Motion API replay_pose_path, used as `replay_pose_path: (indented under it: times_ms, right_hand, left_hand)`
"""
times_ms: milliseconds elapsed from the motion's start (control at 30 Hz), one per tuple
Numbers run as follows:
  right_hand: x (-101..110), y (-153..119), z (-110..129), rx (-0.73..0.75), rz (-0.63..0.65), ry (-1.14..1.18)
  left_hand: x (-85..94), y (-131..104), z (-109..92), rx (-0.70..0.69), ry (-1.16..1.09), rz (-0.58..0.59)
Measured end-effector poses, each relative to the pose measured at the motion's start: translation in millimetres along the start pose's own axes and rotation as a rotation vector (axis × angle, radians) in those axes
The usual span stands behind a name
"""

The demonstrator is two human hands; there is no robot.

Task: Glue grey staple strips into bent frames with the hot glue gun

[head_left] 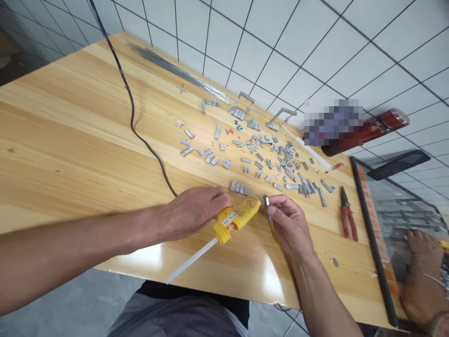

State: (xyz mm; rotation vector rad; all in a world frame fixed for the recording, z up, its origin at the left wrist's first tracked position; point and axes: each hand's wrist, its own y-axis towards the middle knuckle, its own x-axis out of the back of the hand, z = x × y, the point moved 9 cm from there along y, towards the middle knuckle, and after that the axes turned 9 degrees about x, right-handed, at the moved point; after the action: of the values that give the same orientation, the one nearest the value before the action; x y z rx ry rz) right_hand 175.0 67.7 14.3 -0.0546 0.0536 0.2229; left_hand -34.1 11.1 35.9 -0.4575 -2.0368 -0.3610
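Note:
My left hand [199, 208] is closed around the handle of a yellow hot glue gun [242, 214], a white glue stick [191, 260] jutting out of its back end. The nozzle points right and meets, or nearly meets, a small grey metal piece [267, 202]. That piece is pinched between the thumb and fingers of my right hand [289, 220]. Just beyond the nozzle lies a joined row of grey metal pieces [239, 187]. Many small loose metal pieces [287, 159] are scattered farther back on the wooden table [70, 140].
Pliers [346, 215] with red handles lie to the right. A black-framed glass panel [373, 243] stands beyond them, with another person's hand [425, 252] over it. Thin metal rods [185, 72] lie along the tiled wall. A black cable [131, 112] crosses the table. A red flask [372, 131] is at the back.

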Motion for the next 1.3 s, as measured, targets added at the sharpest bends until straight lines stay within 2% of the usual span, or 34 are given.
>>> replay_pose_path:
  times_ms: [700,1033,1300]
  right_hand:
    - [0.5,1.0,3.4,0.001,-0.027,0.001]
    - [-2.6,1.0,6.8,0.031,-0.019,-0.009]
    - [-1.5,-0.3,5.3,0.037,-0.015,-0.051]
  left_hand:
    - [3.3,2.6,3.2,0.046,-0.025,0.012]
    - [4.1,-3.2,-6.1,-0.091,-0.066,-0.042]
    - [4.2,-1.1,-4.7,-0.045,-0.059,-0.010]
